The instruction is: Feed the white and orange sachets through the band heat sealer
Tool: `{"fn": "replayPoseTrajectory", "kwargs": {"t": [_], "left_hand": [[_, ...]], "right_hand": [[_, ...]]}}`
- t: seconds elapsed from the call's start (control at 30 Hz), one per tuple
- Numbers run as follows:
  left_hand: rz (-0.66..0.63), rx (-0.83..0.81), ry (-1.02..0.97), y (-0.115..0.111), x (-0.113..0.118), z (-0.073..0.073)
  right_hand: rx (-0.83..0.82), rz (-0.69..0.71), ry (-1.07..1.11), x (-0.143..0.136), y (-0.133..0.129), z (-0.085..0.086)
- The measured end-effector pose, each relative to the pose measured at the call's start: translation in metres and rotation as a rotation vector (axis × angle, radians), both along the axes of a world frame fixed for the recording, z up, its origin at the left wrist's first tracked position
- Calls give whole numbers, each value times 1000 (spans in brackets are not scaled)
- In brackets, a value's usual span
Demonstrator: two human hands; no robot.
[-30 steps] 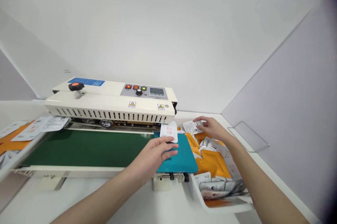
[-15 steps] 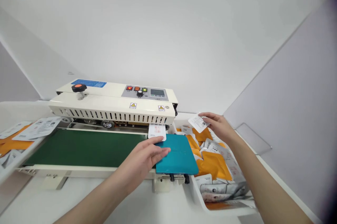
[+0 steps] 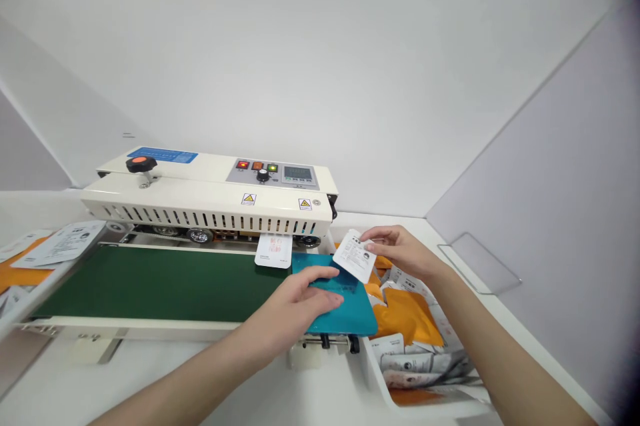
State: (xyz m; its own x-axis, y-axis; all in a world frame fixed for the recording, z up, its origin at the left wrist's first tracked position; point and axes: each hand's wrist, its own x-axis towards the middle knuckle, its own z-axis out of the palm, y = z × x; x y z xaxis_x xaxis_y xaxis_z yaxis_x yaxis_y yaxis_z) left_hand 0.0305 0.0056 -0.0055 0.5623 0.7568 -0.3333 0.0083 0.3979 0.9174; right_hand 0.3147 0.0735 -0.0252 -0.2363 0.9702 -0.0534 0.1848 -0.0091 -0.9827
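– Where is the held sachet (image 3: 354, 258) to be found?
– It is pinched in the grip of the right hand (image 3: 407, 253), with thumb and fingers clamped together at its right side.
– And the left hand (image 3: 295, 301)?
– Nothing is held there. Thumb and fingers are spread apart over the teal plate (image 3: 345, 318); whether the plate is touched cannot be told.
– How is the held sachet placed?
– To the left of the right grip, tilted, above the plate's right part, with the left fingertips near. A long axis cannot be made out. The cream machine (image 3: 215, 196) is set beyond it and to the left.
– What is changed from half a second ago?
– The held sachet is brought in from above the white bin (image 3: 376, 373). The second sachet (image 3: 273, 251), its far end hidden beneath the machine's front, is shifted left over the green belt (image 3: 165, 286) and is now left apart from the left fingertips.
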Motion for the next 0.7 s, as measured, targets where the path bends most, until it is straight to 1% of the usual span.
{"fn": "replayPoseTrajectory", "kwargs": {"t": [0.07,0.2,0.27,0.4,0.47,0.53,0.57,0.63,0.7], "left_hand": [[-19,8,25,3,3,0],[-52,-18,-5,6,8,2],[-57,-22,-15,6,9,4],[-78,-87,-31,6,11,5],[-104,-62,-35,6,11,3],[-118,-28,-34,7,11,1],[-118,-21,-33,7,11,0],[-107,-30,-38,7,10,-1],[-94,-30,-39,6,10,-1]], "right_hand": [[-17,79,6,-3,-1,1],[-38,214,26,-6,-4,3],[-45,246,32,-6,-5,3],[-43,294,4,-7,-6,2],[-37,310,-12,-9,-6,2],[-14,275,-26,-10,-4,0],[9,226,-39,-10,-2,-2],[82,77,-118,-6,4,-10],[175,-76,-297,2,12,-20]]}}
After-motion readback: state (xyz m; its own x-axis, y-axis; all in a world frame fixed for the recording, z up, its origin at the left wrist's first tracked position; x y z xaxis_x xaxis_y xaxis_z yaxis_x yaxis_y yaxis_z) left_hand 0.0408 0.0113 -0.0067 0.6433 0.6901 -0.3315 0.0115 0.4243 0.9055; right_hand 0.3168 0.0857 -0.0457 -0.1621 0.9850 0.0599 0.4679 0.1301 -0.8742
